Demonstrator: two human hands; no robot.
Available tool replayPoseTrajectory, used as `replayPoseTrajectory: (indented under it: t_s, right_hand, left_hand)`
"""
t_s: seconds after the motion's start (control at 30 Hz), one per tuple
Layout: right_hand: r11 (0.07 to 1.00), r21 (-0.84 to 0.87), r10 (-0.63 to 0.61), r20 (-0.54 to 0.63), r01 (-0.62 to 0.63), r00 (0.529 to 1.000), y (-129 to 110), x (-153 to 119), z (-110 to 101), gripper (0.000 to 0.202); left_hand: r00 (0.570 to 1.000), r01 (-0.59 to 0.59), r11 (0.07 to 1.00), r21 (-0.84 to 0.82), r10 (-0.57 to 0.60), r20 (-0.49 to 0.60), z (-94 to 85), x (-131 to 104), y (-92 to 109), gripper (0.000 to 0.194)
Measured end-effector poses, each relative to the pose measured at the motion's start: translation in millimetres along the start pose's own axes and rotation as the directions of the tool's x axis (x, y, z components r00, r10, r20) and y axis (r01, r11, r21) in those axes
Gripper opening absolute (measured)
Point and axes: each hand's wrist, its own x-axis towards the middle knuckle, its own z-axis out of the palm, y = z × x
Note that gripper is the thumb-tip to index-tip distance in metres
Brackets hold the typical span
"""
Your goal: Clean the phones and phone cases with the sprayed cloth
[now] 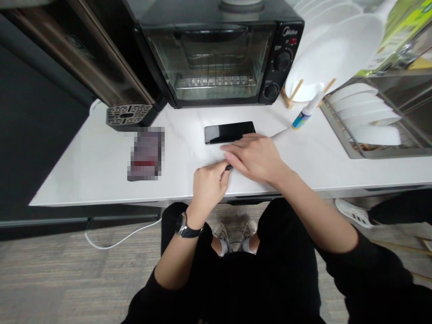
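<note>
My two hands meet near the front edge of the white counter (94, 171). My left hand (209, 184), with a watch on its wrist, is curled around a small dark object (229, 167) of which only an end shows. My right hand (254, 155) lies flat over the counter with its fingertips on that same object. Just beyond my right hand a black phone (229, 132) lies face up. What the dark object is cannot be made out.
A black toaster oven (219, 54) stands at the back. A drip tray (127, 114) and a blurred flat item (146, 154) lie to the left. A small bottle (305, 114), white plates (334, 58) and a dish rack (371, 121) are to the right. A white cable (118, 238) trails on the floor.
</note>
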Motion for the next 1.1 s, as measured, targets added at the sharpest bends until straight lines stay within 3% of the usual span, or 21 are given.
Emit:
replayPoseTrajectory:
  t_s: [0.13,0.2,0.27,0.4,0.47,0.53,0.6,0.73,0.8,0.9,1.0,1.1]
  right_hand:
    - [0.975,0.119,-0.172,-0.138,0.189,0.975,-38.0,14.1,7.2,0.055]
    - [0.967,0.167,-0.150,-0.243,0.194,0.958,-40.9,13.9,5.0,0.057]
    - [0.981,0.168,-0.044,-0.290,0.096,0.956,-30.6,7.0,1.4,0.056]
    - [0.993,0.055,0.115,-0.186,-0.106,0.976,16.0,-13.8,-0.7,0.053]
    - [0.980,0.028,0.200,-0.186,-0.198,0.962,36.8,-19.5,0.7,0.057]
    - [0.957,0.033,0.289,-0.237,-0.290,0.928,42.9,-19.3,2.7,0.061]
    - [0.955,0.045,0.293,-0.266,-0.292,0.918,29.6,-14.3,5.7,0.060]
    - [0.998,0.040,0.051,-0.206,-0.044,0.977,-21.8,-1.6,14.7,0.049]
    - [0.999,0.019,-0.031,-0.180,0.035,0.983,-30.9,0.0,18.8,0.046]
    - [0.998,0.003,0.056,-0.246,-0.057,0.968,-11.2,-7.7,21.1,0.052]
    - [0.982,0.087,0.189,-0.330,-0.169,0.925,18.3,-19.9,17.9,0.055]
    - [0.951,0.297,0.198,-0.382,-0.083,0.903,28.9,-24.9,15.2,0.053]
  left_hand:
    - [0.999,0.031,0.991,0.131,-0.029,-0.020,4.5,-0.1,-6.5,0.026]
    - [0.999,0.028,0.994,0.101,-0.025,-0.029,2.6,0.3,-6.2,0.025]
    - [0.999,0.041,0.998,0.056,-0.040,-0.017,-1.5,1.0,-3.5,0.025]
    - [0.997,0.079,0.989,-0.125,-0.079,0.003,-8.9,2.5,2.3,0.024]
    - [0.996,0.092,0.976,-0.199,-0.093,0.005,-9.9,2.7,3.4,0.026]
    - [0.995,0.099,0.970,-0.221,-0.102,-0.001,-9.3,2.4,3.5,0.028]
    - [0.996,0.090,0.977,-0.195,-0.093,-0.004,-8.1,1.9,2.6,0.028]
    - [0.999,0.053,0.998,-0.021,-0.053,0.011,-5.1,0.0,-2.7,0.022]
    - [0.998,0.052,0.998,0.037,-0.053,0.025,-4.1,-1.7,-5.2,0.021]
    - [0.997,0.070,0.989,-0.127,-0.067,0.030,-5.7,-2.8,-3.9,0.022]
    - [0.989,0.133,0.879,-0.458,-0.149,0.002,-14.9,5.0,4.4,0.021]
    - [0.969,0.147,0.752,-0.642,-0.240,-0.059,-32.3,27.8,14.8,0.019]
